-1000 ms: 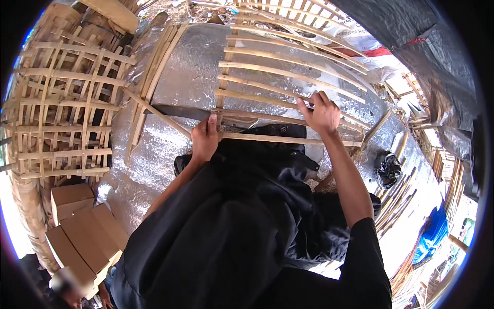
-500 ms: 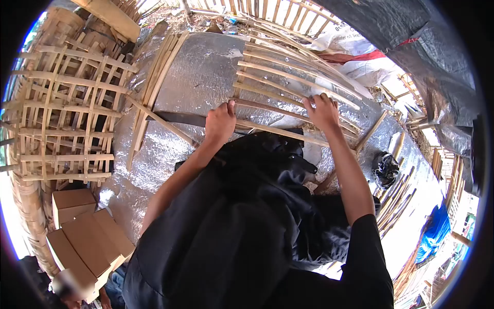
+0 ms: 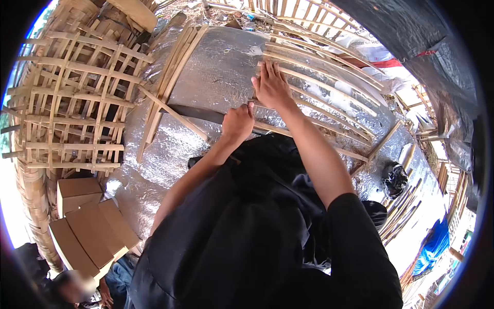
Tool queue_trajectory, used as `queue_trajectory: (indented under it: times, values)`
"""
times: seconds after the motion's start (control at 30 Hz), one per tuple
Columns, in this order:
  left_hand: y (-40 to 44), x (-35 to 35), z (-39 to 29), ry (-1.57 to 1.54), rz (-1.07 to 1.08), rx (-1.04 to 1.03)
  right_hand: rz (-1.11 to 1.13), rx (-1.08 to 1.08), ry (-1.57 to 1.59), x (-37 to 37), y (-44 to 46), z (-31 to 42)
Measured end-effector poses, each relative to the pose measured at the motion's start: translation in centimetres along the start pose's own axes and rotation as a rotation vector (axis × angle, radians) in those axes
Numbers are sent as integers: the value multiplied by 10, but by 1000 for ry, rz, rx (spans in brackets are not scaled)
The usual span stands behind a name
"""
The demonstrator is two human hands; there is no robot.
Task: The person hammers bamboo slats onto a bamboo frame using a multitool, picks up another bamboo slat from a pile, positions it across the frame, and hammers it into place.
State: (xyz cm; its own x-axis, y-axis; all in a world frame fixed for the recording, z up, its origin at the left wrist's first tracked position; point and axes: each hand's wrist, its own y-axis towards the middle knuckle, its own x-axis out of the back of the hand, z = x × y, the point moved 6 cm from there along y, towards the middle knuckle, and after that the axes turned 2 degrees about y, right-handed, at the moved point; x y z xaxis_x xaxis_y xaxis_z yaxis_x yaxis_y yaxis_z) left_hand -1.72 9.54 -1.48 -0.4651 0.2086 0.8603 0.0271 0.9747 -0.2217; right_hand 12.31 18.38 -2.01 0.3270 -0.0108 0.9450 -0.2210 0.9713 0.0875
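In the head view, my left hand (image 3: 238, 123) is closed, its thumb against the left end of a brownish bamboo strip (image 3: 263, 106). A long dark knife blade (image 3: 193, 113) reaches left from beneath this hand; whether my fingers also grip the knife is hidden. My right hand (image 3: 274, 88) is stretched out flat, fingers together, over the left ends of the strips. Several pale bamboo strips (image 3: 321, 82) lie side by side, running off to the right. Under them is a silvery foil sheet (image 3: 211, 67).
A woven bamboo lattice (image 3: 80, 103) stands at the left. More bamboo strips (image 3: 175, 72) lie between it and my hands. Cardboard boxes (image 3: 95, 234) sit at lower left beside another person (image 3: 121, 280). A black plastic bundle (image 3: 394, 180) and a blue tarp (image 3: 434, 248) are at the right.
My right hand has left the middle of the brownish strip and moved left to the strip ends, its fingers now straightened. My left hand stays at the strip's end. The view has shifted slightly.
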Motion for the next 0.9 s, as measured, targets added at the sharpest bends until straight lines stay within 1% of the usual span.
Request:
queue_trajectory:
  times: [0.07, 0.1, 0.2, 0.23, 0.27, 0.33, 0.4, 0.43, 0.53, 0.6, 0.63, 0.73, 0.77, 0.87, 0.9]
  values:
    - [1, -4, 1, 1, 12, 19, 67, -9, -3, 4, 3, -2]
    - [-5, -6, 2, 2, 9, 23, 171, 9, 26, 11, 5, -4]
    - [-1, 7, -10, 5, -48, -35, 240, -78, 15, 30, 5, -3]
    - [-5, 15, -14, 5, -68, -49, -105, 32, 45, 45, -13, 10]
    - [-12, 21, -14, 5, -86, -54, -148, 73, 127, 45, -36, 13]
    - [-13, 25, -9, 3, -133, -76, -235, 169, 288, 79, -88, 35]
    - [-12, 19, -5, -17, -144, -125, -228, 191, 328, 70, -138, 43]
    - [-7, 15, -3, -9, -156, -123, -218, 185, 297, 63, -152, 45]
    - [-5, 4, 2, 12, -71, -153, -227, 157, 240, 45, -173, 43]
    - [-10, -7, 16, 14, -152, -312, -243, 150, 249, 36, -171, 36]
    - [-15, -4, 19, 12, -195, -389, -288, 147, 254, 42, -170, 37]
    - [-57, 22, 25, -203, -234, -589, -306, 133, 380, 47, -169, 34]
    - [-67, 30, 21, -192, -224, -627, -279, 119, 377, 48, -171, 32]
    - [-76, 30, 27, -19, -99, -585, -251, 99, 403, 46, -176, 28]
    - [-76, 29, 30, -10, -101, -590, -255, 95, 414, 45, -178, 28]
